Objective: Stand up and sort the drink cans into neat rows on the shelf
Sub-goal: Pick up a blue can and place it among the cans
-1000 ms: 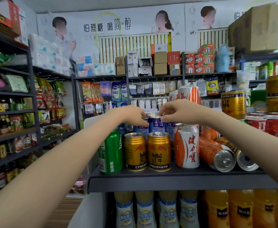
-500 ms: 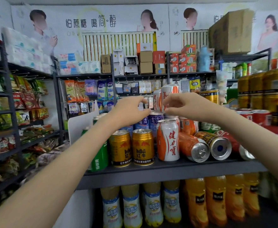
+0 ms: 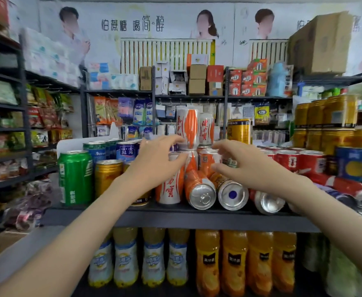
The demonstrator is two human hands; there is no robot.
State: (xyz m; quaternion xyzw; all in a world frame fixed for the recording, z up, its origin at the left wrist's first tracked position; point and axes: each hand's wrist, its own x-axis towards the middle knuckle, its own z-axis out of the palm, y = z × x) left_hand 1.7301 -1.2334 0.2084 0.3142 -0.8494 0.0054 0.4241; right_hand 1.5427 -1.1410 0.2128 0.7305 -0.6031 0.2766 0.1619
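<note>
So your left hand (image 3: pixel 158 163) is floating in front of the upright white-and-orange aluminium drink can (image 3: pixel 169 190) at the front edge of the dark grey metal shelf (image 3: pixel 175 218). Its fingers are spread and loosely bent with nothing clasped, though I can't tell if the fingertips brush the cans behind. Your right hand (image 3: pixel 250 168) is at 3 o'clock from it, palm down, fingers loose too, gripping nothing. It's just above two cans lying on their sides: an orange can with its silver pull-tab top facing you (image 3: pixel 200 195) and, right against it at 3 o'clock, a can showing a silver base with a blue dot (image 3: pixel 232 195). Another toppled silver-ended can (image 3: pixel 268 202) lies further toward 3 o'clock, partly under your forearm. Toward 9 o'clock from the front white-and-orange one there's a gold ribbed can (image 3: pixel 108 177), then a tall green can (image 3: pixel 75 176), both upright. At 12 o'clock from your hands, two stacked white-and-orange cans (image 3: pixel 187 127) sit on top of the ones behind. Upright red cans (image 3: pixel 289 161) line up at 2 o'clock.
</note>
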